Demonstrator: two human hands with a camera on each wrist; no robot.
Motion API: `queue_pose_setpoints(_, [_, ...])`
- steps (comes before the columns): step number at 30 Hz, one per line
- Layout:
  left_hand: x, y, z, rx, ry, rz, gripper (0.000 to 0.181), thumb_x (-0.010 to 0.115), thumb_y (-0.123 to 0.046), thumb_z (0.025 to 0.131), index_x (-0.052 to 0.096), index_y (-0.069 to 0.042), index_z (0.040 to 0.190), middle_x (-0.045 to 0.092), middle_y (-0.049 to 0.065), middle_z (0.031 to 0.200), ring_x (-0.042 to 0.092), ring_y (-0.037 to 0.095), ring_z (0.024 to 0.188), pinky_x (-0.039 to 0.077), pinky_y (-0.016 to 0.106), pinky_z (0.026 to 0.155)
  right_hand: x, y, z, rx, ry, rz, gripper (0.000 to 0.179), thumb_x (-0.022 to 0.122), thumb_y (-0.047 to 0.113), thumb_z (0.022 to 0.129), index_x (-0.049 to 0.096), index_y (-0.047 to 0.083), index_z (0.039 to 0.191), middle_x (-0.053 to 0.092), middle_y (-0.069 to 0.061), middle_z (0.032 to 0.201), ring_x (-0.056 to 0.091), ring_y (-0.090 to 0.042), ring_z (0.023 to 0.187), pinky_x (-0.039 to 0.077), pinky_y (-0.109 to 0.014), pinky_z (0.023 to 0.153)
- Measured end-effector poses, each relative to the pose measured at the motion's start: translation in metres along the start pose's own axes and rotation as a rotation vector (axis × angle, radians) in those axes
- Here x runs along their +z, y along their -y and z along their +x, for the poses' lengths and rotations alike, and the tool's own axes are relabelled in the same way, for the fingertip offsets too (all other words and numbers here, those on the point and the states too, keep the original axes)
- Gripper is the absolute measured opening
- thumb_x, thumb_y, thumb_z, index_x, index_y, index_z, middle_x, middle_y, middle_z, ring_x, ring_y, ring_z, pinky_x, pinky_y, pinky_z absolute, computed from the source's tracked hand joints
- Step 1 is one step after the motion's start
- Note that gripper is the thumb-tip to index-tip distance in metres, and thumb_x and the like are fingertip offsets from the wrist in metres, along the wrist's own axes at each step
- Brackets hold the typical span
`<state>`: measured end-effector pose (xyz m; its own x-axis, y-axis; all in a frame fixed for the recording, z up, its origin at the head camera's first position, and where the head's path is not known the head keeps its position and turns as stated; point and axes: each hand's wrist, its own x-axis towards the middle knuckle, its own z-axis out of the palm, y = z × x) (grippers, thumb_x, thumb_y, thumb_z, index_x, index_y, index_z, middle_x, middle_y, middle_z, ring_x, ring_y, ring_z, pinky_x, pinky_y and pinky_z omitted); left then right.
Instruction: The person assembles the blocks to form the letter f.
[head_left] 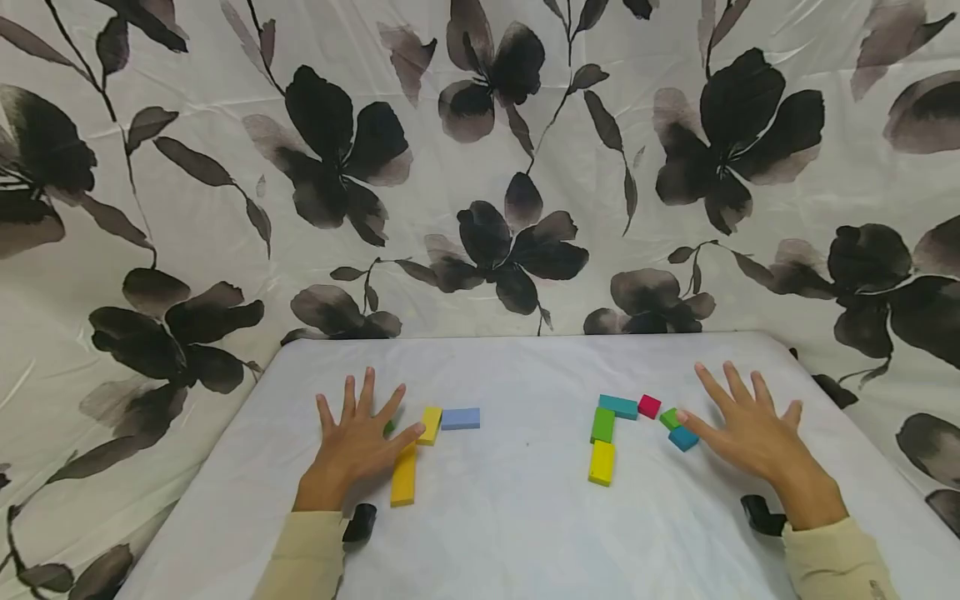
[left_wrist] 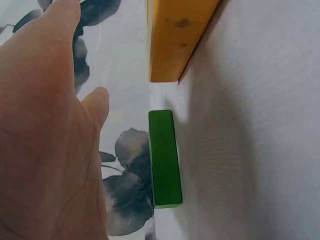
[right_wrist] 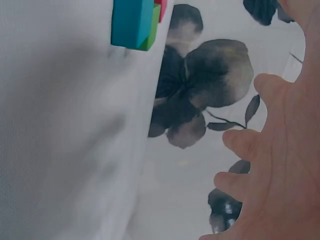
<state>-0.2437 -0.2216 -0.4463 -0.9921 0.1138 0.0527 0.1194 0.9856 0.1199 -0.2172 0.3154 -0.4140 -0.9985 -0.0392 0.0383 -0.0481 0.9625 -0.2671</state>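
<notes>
Blocks point(head_left: 602, 424) unlabelled; left hand point(head_left: 358, 442), right hand point(head_left: 750, 429) flat, fingers spread.

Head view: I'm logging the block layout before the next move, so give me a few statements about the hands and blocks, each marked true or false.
1. Both hands lie flat with fingers spread on the white table. True.
2. The left hand grips the long yellow block. False: its fingers are straight; the thumb only lies by the blocks.
3. A light blue block lies right of the short yellow block. True.
4. The red block sits by the left hand. False: it lies in the group near the right hand.
5. The right-side blocks are stacked in a tower. False: all lie flat on the table.
</notes>
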Motion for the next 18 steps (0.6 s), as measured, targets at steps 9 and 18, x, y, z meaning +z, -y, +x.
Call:
queue_pose_setpoints(9, [-0.003, -0.009, -0.004, 0.047, -0.010, 0.039, 0.095, 0.023, -0.088, 0.086, 0.034, -0.027, 0.158, 0.001, 0.018, 0.166, -0.007, 0.046, 0.149, -0.026, 0.069, 0.103, -0.001, 0.006, -0.003, -0.029, -0.014, -0.027, 0.095, 0.040, 0.075, 0.093, 0.008, 0.020, 0.162, 0.006, -0.034, 0.159, 0.000, -0.064, 0.139, -0.010, -0.087, 0.092])
queue_pose_setpoints(18, [-0.001, -0.015, -0.008, 0.107, -0.070, 0.030, 0.087, 0.037, -0.081, 0.089, 0.052, -0.019, 0.148, 0.024, 0.019, 0.162, 0.012, 0.043, 0.150, -0.009, 0.073, 0.110, 0.009, 0.011, -0.009, -0.089, -0.045, 0.003, 0.088, 0.046, 0.069, 0.095, 0.020, 0.018, 0.161, 0.026, -0.033, 0.155, 0.024, -0.059, 0.136, 0.015, -0.083, 0.098])
